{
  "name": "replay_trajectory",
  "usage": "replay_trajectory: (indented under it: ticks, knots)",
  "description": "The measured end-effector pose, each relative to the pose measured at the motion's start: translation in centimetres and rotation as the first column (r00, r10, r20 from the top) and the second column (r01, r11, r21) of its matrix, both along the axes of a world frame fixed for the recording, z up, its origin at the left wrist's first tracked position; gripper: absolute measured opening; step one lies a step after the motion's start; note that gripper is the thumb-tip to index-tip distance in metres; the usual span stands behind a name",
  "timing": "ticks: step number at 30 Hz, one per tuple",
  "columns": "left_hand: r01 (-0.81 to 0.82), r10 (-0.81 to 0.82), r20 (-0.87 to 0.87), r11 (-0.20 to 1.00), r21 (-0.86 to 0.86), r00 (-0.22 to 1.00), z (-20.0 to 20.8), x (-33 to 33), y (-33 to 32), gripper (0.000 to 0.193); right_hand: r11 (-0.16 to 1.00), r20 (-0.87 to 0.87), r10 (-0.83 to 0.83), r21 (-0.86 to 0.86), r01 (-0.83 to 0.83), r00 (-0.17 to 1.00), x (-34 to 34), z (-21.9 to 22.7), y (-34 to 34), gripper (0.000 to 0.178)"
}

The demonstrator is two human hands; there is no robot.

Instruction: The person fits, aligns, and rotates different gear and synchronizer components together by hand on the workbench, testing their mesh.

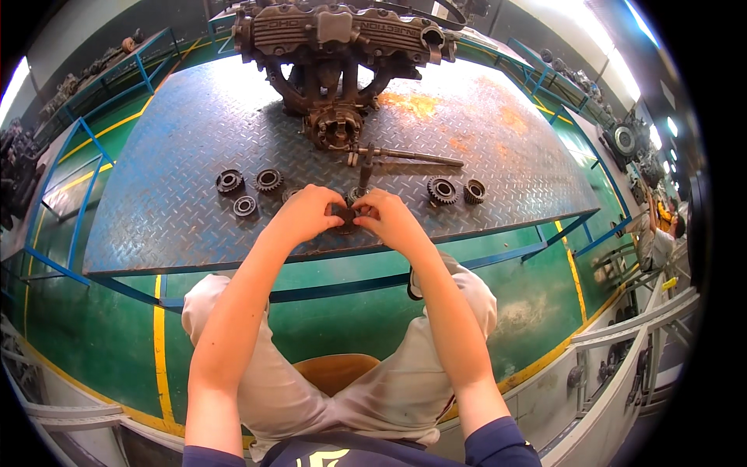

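Near the front edge of the metal-plate table, a small dark metal part sits between my two hands; its exact kind is hidden by the fingers. My left hand pinches it from the left, and my right hand grips its right side with bent fingers. Just beyond the fingertips stands a dark upright shaft with a toothed gear at its base, partly covered. Left of my hands lie three gears: one dark gear, another gear and a smaller ring gear. Another is half hidden behind my left hand.
Two more gears, a wide gear and a narrower gear, rest to the right. A long metal shaft lies across the table. At the back stands a large engine. Another person is far right.
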State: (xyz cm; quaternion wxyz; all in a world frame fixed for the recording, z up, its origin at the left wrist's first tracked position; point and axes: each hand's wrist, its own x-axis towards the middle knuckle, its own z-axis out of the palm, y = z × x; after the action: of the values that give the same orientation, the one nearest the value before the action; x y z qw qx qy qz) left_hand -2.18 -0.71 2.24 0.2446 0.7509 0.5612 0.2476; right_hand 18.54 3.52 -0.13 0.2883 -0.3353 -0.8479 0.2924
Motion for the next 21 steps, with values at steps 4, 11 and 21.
replay_trajectory:
  ticks: [4, 11, 21]
  knots:
    - [-0.031, 0.031, -0.006, 0.999, -0.009, 1.000, -0.2, -0.3, 0.1, 0.026, 0.999, -0.005, -0.014, -0.043, 0.014, 1.000, 0.0, 0.1, 0.0, 0.026]
    - [0.010, -0.013, 0.050, 0.998, 0.068, 0.999, -1.0, -0.5, 0.2, 0.030, 0.998, -0.001, -0.020, -0.059, 0.020, 1.000, 0.2, 0.1, 0.1, 0.027]
    - [-0.034, 0.034, -0.005, 0.997, -0.069, 0.999, 0.0, -0.3, -0.5, 0.030, 0.995, 0.035, -0.032, -0.092, 0.035, 0.999, 0.0, 0.4, 0.1, 0.027]
